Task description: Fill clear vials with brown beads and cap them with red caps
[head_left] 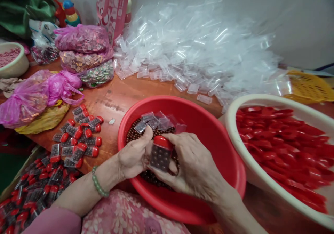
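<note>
Over a red basin [203,122], my right hand [193,161] grips a small clear plastic box [160,157] with a red cap, full of dark brown balls. Its fingers wrap the cap and the lower edge. My left hand [134,155], below a green bead bracelet, closes on the box's left side with the thumb raised; its other fingers are partly hidden. Beneath both hands, loose brown balls [133,133] lie in the basin, with several open clear boxes [164,122] on top of them.
At right stands a white basin [232,122] of red caps [281,150]. Clear boxes [193,53] are heaped against the wall. Filled boxes [78,133] lie at left, above a carton of more filled boxes [33,188]. Pink bags [80,39] sit behind; a yellow basket [310,86] stands far right.
</note>
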Motion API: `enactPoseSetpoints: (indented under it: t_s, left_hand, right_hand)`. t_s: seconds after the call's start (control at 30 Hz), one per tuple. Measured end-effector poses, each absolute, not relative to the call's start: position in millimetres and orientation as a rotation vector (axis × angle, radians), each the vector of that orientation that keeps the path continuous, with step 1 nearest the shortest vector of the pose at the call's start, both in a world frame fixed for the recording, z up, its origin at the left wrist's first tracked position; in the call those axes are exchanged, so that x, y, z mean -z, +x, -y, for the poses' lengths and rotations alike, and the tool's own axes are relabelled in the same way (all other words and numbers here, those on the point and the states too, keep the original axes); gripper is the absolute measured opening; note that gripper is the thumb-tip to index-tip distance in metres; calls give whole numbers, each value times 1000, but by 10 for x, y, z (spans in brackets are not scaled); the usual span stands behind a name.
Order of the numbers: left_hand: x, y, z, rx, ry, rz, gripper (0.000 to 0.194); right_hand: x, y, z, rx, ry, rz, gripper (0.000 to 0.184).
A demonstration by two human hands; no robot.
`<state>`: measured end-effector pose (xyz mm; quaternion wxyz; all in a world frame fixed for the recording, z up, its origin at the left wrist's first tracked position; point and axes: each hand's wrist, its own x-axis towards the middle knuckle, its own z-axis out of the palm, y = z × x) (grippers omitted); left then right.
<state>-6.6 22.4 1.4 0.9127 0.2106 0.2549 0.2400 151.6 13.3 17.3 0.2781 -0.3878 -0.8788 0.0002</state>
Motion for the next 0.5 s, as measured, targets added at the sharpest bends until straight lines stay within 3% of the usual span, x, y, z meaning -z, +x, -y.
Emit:
enactPoseSetpoints:
  t_s: [0.13, 0.37, 0.5]
  left_hand:
    - [-128, 66, -161, -552, 330, -673, 75]
    - [-234, 254, -83, -754, 187, -927, 36]
    - [-207, 307, -36, -842, 223, -1007, 28]
  right_hand:
    - [-158, 1551, -102, 20, -1013, 2326, 47]
    - [-158, 1591, -83, 35, -951, 2302, 48]
    - [-150, 1583, -79, 31, -933, 2285, 43]
